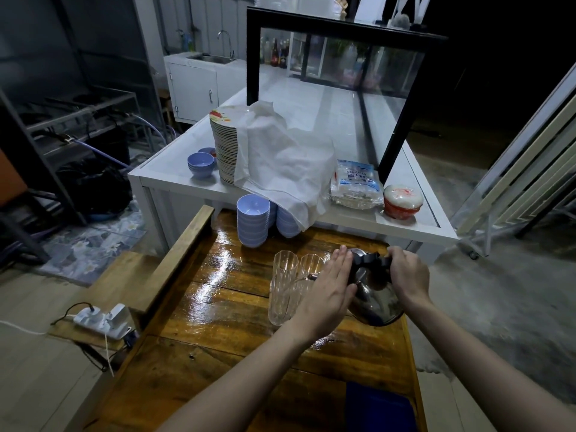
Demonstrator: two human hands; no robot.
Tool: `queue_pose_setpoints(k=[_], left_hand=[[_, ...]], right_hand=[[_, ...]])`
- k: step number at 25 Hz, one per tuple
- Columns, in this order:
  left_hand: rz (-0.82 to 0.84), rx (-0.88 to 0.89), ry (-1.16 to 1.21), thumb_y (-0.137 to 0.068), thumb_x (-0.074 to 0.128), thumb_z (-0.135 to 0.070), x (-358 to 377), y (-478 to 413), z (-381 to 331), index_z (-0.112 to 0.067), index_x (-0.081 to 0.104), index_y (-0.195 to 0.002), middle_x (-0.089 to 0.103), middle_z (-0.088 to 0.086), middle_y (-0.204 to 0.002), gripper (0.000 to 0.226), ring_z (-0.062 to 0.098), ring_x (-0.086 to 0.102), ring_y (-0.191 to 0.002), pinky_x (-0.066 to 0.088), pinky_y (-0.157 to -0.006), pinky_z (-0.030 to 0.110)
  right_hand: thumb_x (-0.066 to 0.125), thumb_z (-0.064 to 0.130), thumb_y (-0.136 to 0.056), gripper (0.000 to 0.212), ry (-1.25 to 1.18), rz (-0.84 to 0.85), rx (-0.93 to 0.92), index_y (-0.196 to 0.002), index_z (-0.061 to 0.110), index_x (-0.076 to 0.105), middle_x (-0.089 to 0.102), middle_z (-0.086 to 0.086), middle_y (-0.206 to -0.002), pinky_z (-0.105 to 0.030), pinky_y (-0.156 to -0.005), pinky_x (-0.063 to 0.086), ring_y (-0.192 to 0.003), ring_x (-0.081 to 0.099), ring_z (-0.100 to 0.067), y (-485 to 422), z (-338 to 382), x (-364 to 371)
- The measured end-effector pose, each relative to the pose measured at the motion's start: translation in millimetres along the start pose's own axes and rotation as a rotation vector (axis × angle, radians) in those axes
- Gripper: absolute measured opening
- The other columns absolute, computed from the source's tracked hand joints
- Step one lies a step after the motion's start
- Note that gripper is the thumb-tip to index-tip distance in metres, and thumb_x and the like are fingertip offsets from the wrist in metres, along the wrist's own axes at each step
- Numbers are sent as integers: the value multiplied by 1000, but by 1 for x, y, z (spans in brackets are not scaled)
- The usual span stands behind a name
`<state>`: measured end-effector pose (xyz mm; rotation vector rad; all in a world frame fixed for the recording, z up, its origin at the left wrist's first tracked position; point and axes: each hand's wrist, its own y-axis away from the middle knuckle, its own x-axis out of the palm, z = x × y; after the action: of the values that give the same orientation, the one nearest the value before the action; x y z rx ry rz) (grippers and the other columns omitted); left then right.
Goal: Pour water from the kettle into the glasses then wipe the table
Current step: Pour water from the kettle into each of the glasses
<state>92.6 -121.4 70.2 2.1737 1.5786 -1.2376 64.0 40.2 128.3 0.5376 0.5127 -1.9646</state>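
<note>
Glossy brown wood makes up the desk (237, 307) where the work is going on, its boards shining under the light. A second, white desk (174, 179) butts against its far end, carrying a tall stack of plates (224, 148) half under a pale sheet, with blue bowls (252, 219) stacked below it. At the near edge of the wooden desk lies a blue cloth (377, 406), untouched. The dark metal kettle (377, 300) hangs tipped over the right side of the desk, spout aimed left. The right hand (408, 272) is wrapped round its black handle, while the left hand (327, 291) lies flat, fingers straight, against the lid and shoulder to steady it. The clear glasses (282, 294) stand close together just left of the spout, and a thin stream seems to run into one of them. This looks like the pouring step, well short of the wiping. Next the person would likely need to level the kettle before the glass brims, shift the spout to an unfilled glass, and later set the kettle down and reach for the cloth.
</note>
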Motion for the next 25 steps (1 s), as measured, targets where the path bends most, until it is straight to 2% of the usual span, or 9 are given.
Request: queue_pose_setpoints(k=[3, 7, 10, 17, 21, 25], left_hand=[[-21, -26, 39, -106, 29, -28, -3, 2, 1, -14, 2, -155, -7, -3, -162, 58, 3, -11, -149, -3, -122, 23], [-31, -41, 52, -105, 30, -28, -3, 2, 1, -14, 1, -155, -8, -2, -163, 59, 4, -12, -149, -4, -122, 23], [-47, -49, 37, -105, 29, -29, -1, 2, 3, -14, -1, -155, -10, -2, -163, 60, 4, -13, -148, -5, -121, 23], [-71, -67, 34, -105, 30, -28, 4, 0, 2, -13, -2, -155, -14, -3, -161, 60, 4, -16, -148, -6, -121, 23], [-70, -74, 52, -105, 30, -28, 5, -1, 2, -13, -3, -154, -14, -3, -161, 61, 3, -17, -147, -8, -120, 20], [-65, -72, 52, -106, 29, -27, 5, -1, 2, -11, -3, -154, -15, -3, -160, 60, 4, -17, -147, -9, -119, 19]], right_hand=[[44, 28, -96, 44, 26, 6, -48, -59, 6, 54, 50, -11, -60, -37, -58, 35, -61, 45, -23, -2, 4, 4], [45, 28, -95, 48, 83, -10, -85, -56, 2, 53, 50, -9, -57, -36, -56, 34, -58, 44, -22, -6, 8, 6], [45, 28, -95, 48, 111, -21, -117, -52, 7, 52, 50, -7, -55, -39, -58, 38, -56, 44, -21, -9, 11, 8], [45, 27, -93, 49, 173, -41, -180, -57, -4, 55, 59, -19, -59, -41, -60, 38, -59, 49, -29, -14, 13, 8], [44, 27, -91, 50, 196, -38, -238, -54, -4, 53, 56, -20, -55, -37, -55, 34, -53, 45, -25, -16, 13, 7], [45, 24, -93, 51, 209, -31, -273, -52, -5, 51, 48, -12, -48, -26, -52, 30, -49, 39, -22, -16, 13, 7]])
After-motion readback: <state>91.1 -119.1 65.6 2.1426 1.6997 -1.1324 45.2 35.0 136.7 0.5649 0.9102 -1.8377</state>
